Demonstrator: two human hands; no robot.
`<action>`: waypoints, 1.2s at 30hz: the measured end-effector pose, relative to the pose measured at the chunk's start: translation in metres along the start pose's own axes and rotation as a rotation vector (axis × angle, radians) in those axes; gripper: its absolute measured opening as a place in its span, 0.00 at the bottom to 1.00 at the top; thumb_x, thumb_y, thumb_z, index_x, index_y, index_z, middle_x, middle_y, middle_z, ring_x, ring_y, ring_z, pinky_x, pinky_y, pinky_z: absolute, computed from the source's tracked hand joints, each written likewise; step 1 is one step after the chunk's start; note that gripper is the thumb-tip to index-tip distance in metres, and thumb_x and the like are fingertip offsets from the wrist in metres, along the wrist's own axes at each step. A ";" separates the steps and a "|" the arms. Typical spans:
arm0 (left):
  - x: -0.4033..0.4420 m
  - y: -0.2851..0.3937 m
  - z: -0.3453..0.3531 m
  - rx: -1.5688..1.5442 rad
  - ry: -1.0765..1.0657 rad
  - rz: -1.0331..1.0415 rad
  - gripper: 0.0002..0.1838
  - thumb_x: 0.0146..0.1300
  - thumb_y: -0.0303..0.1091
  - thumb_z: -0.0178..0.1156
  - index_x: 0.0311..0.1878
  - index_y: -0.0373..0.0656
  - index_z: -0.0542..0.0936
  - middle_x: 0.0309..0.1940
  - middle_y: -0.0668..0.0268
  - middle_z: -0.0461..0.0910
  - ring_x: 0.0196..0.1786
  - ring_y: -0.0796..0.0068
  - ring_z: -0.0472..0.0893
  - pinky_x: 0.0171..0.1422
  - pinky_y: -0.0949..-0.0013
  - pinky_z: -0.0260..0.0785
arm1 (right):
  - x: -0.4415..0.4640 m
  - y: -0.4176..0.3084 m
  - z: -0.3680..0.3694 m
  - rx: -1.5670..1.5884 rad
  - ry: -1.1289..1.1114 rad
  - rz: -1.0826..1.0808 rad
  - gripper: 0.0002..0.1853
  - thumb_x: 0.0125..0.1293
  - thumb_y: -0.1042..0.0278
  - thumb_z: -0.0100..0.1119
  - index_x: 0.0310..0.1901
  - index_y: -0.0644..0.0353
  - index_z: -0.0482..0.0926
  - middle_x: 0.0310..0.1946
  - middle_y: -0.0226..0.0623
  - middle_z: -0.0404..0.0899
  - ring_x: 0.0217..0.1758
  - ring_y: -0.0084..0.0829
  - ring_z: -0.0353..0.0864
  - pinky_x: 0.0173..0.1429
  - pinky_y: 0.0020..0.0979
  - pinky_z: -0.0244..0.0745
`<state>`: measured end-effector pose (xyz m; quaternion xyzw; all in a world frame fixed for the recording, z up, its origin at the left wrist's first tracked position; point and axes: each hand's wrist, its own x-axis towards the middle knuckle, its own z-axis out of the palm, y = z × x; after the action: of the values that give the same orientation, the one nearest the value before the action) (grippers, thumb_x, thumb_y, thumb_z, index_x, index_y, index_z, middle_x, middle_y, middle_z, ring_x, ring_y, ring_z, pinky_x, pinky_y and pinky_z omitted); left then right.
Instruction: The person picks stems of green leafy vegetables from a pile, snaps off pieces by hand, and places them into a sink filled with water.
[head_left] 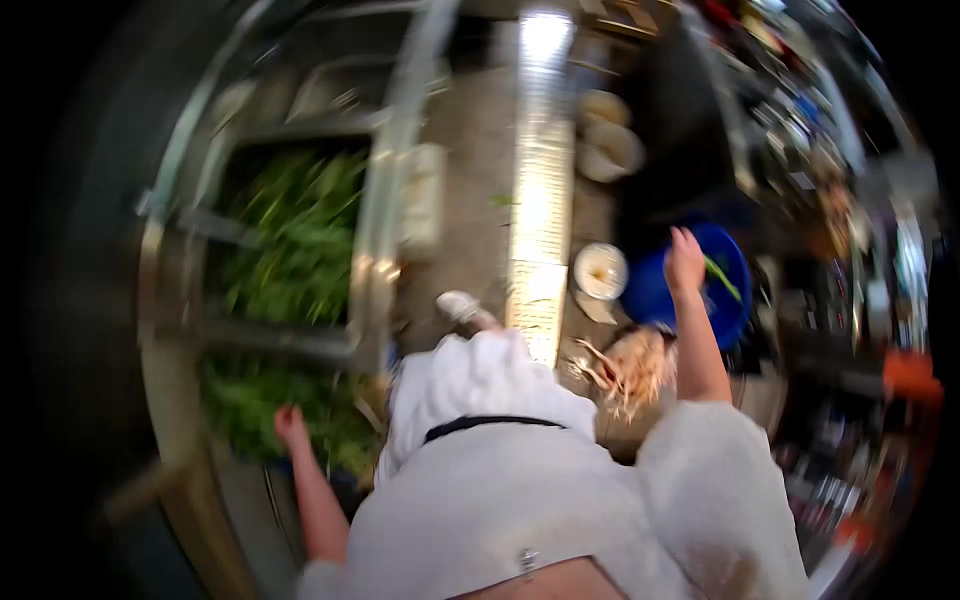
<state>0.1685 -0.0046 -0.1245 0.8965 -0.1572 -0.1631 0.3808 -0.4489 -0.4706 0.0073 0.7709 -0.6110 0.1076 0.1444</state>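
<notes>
while the person faces down over a dim floor, the r. hand (685,262) is over a blue tub (645,290), right of ctr. its fingers look close together; can't tell if they grip the thin green stalk (722,278), which shows just beside them, against the tub's inside. the l. hand (290,428), lower left, is at a bed of leafy greens (245,400); its fingers look curled, but blur hides whether they hold any leaf.

for good handling, prob. best to keep the r. wrist clear of the tub rim & use a light fingertip hold, as a thin stalk may bend or snap; l. fingers should go gently, since soft leaves likely bruise.

textures: tub is round, smooth, plastic-looking. a pale, bumpy bird carcass (635,372) w/ spindly ends lies near it, low right of ctr, by a round whitish container (600,271). a long, shiny ribbed strip (540,230) runs down upper ctr; straight-edged, metallic-looking frames (375,220) border more greens (300,235), upper left.
</notes>
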 end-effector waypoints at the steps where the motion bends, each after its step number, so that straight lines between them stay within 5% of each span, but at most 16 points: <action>1: -0.007 0.010 0.000 -0.072 -0.026 -0.136 0.10 0.51 0.28 0.59 0.37 0.36 0.74 0.29 0.62 0.76 0.29 0.75 0.72 0.33 0.73 0.66 | -0.003 -0.032 0.013 0.131 -0.179 0.026 0.16 0.53 0.72 0.45 0.45 0.57 0.72 0.43 0.40 0.72 0.43 0.42 0.73 0.43 0.35 0.71; 4: -0.022 0.014 0.004 0.317 0.003 -0.472 0.15 0.49 0.34 0.59 0.41 0.38 0.74 0.37 0.55 0.76 0.41 0.60 0.75 0.45 0.62 0.66 | -0.017 -0.120 0.074 0.396 -0.508 -0.178 0.15 0.52 0.71 0.52 0.44 0.54 0.74 0.39 0.38 0.75 0.39 0.40 0.75 0.41 0.36 0.71; 7: -0.042 0.060 0.002 0.265 0.039 -0.657 0.13 0.55 0.37 0.57 0.42 0.43 0.72 0.36 0.62 0.74 0.37 0.63 0.74 0.41 0.62 0.67 | -0.018 -0.234 0.053 0.638 -0.767 -0.272 0.13 0.55 0.68 0.53 0.44 0.54 0.74 0.39 0.38 0.76 0.37 0.36 0.77 0.39 0.34 0.71; 9: -0.052 0.087 -0.001 0.261 0.042 -0.734 0.11 0.57 0.39 0.56 0.38 0.43 0.71 0.31 0.63 0.73 0.33 0.64 0.73 0.37 0.60 0.67 | -0.013 -0.291 0.023 0.698 -0.716 -0.528 0.12 0.57 0.68 0.52 0.44 0.54 0.73 0.38 0.38 0.75 0.33 0.34 0.78 0.36 0.32 0.71; 13: -0.051 0.086 0.018 0.424 0.123 -0.660 0.13 0.56 0.43 0.55 0.36 0.43 0.73 0.31 0.62 0.75 0.31 0.62 0.75 0.31 0.61 0.68 | 0.013 -0.360 -0.018 0.867 -0.713 -0.693 0.12 0.56 0.70 0.52 0.44 0.55 0.73 0.37 0.38 0.75 0.32 0.35 0.77 0.36 0.33 0.71; 15: -0.036 0.072 0.038 0.425 0.456 -0.615 0.13 0.56 0.43 0.56 0.36 0.43 0.73 0.31 0.60 0.75 0.31 0.61 0.75 0.31 0.60 0.68 | 0.017 -0.379 -0.034 0.843 -0.704 -0.743 0.12 0.56 0.71 0.52 0.43 0.56 0.74 0.36 0.39 0.75 0.31 0.34 0.77 0.35 0.33 0.71; 16: -0.029 0.095 0.025 0.256 0.268 -0.763 0.14 0.56 0.42 0.56 0.38 0.41 0.73 0.31 0.59 0.75 0.31 0.61 0.75 0.32 0.59 0.68 | 0.018 -0.384 -0.037 0.874 -0.712 -0.762 0.11 0.56 0.72 0.53 0.42 0.56 0.74 0.36 0.39 0.75 0.31 0.34 0.77 0.35 0.32 0.70; 19: -0.014 0.105 0.019 -0.030 0.319 -0.922 0.14 0.56 0.40 0.56 0.38 0.40 0.72 0.30 0.58 0.75 0.30 0.62 0.75 0.32 0.58 0.67 | 0.015 -0.394 -0.046 0.920 -0.747 -0.800 0.10 0.55 0.73 0.53 0.41 0.58 0.75 0.34 0.38 0.75 0.30 0.33 0.77 0.34 0.31 0.70; 25: -0.038 0.090 0.004 -0.103 0.444 -0.820 0.15 0.55 0.38 0.56 0.42 0.39 0.70 0.33 0.58 0.73 0.26 0.64 0.74 0.29 0.60 0.66 | 0.008 -0.422 -0.052 0.919 -0.730 -0.874 0.09 0.56 0.73 0.53 0.39 0.58 0.76 0.33 0.38 0.76 0.30 0.34 0.78 0.34 0.31 0.71; 27: -0.054 0.092 -0.009 -0.384 0.657 -0.873 0.14 0.57 0.37 0.53 0.44 0.39 0.70 0.31 0.59 0.74 0.20 0.67 0.73 0.25 0.64 0.65 | 0.006 -0.440 -0.057 0.944 -0.731 -0.899 0.09 0.56 0.73 0.53 0.39 0.58 0.76 0.33 0.38 0.77 0.30 0.34 0.78 0.34 0.31 0.71; 29: -0.062 0.089 -0.039 -0.405 0.413 -0.952 0.13 0.61 0.34 0.50 0.44 0.36 0.72 0.26 0.62 0.76 0.18 0.73 0.71 0.24 0.67 0.65 | 0.001 -0.460 -0.060 1.065 -0.740 -0.943 0.08 0.56 0.73 0.52 0.39 0.58 0.76 0.33 0.38 0.77 0.30 0.34 0.78 0.34 0.31 0.71; 35: -0.089 0.125 -0.085 -0.841 0.330 -0.546 0.10 0.61 0.33 0.51 0.44 0.40 0.73 0.24 0.70 0.73 0.24 0.79 0.71 0.28 0.75 0.63 | -0.039 -0.532 -0.131 1.280 -0.857 -1.220 0.12 0.55 0.79 0.51 0.42 0.61 0.74 0.39 0.41 0.75 0.36 0.35 0.78 0.38 0.29 0.73; 36: -0.093 0.137 -0.090 -0.848 0.280 -0.457 0.10 0.61 0.33 0.51 0.43 0.40 0.73 0.24 0.70 0.72 0.25 0.80 0.71 0.28 0.77 0.63 | -0.048 -0.544 -0.143 1.328 -0.672 -1.317 0.14 0.53 0.79 0.52 0.43 0.60 0.74 0.40 0.39 0.75 0.40 0.35 0.76 0.42 0.32 0.71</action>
<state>0.1008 -0.0010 0.0515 0.6876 0.1758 -0.1702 0.6836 0.0705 -0.2607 0.0754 0.8712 0.1141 0.1023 -0.4664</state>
